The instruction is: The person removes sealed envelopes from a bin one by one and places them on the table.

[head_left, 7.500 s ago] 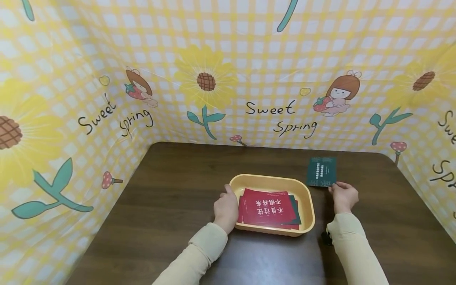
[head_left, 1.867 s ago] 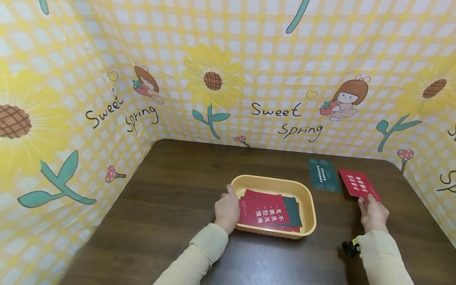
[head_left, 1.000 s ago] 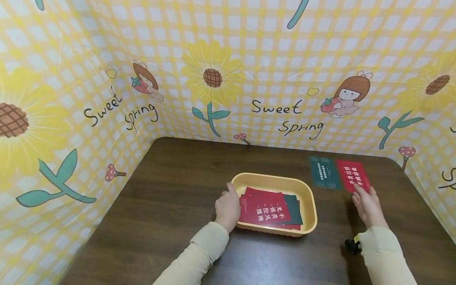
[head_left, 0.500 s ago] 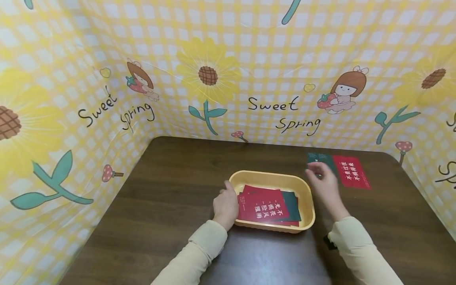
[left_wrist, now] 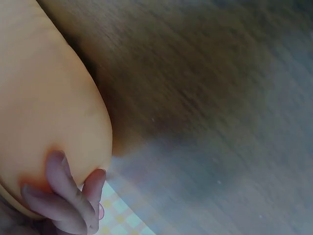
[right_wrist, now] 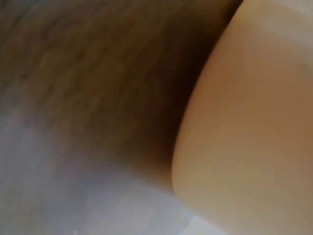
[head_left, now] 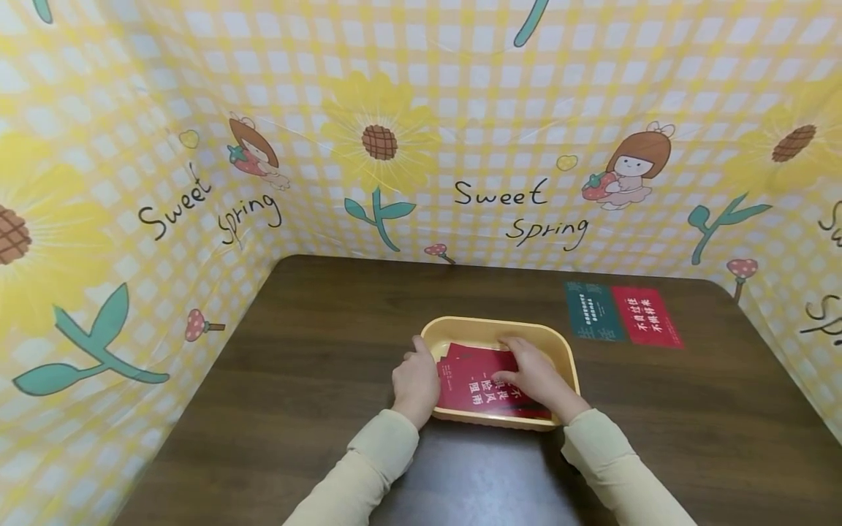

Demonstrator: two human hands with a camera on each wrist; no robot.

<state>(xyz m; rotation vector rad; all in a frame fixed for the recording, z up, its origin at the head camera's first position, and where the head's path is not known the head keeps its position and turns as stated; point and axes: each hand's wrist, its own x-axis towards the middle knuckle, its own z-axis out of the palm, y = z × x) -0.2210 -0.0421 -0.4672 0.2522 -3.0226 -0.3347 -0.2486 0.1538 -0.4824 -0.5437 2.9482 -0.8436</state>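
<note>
1. Left hand (head_left: 417, 380) grips a yellow plastic tub (head_left: 473, 330).
2. Right hand (head_left: 538, 374), fingers spread, partly hides the red paper card (head_left: 463, 380) inside.
3. Right of them: green paper card (head_left: 594, 313), another red card (head_left: 647, 316).
4. Left wrist view adds bent fingertips (left_wrist: 56, 169).

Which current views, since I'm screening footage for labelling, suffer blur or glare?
Head: tray fairly sharp, pale glare on the table in front of it; left wrist: left hand fairly clear, table grain smeared; right wrist: blurred throughout, with heavy shadow.
</note>
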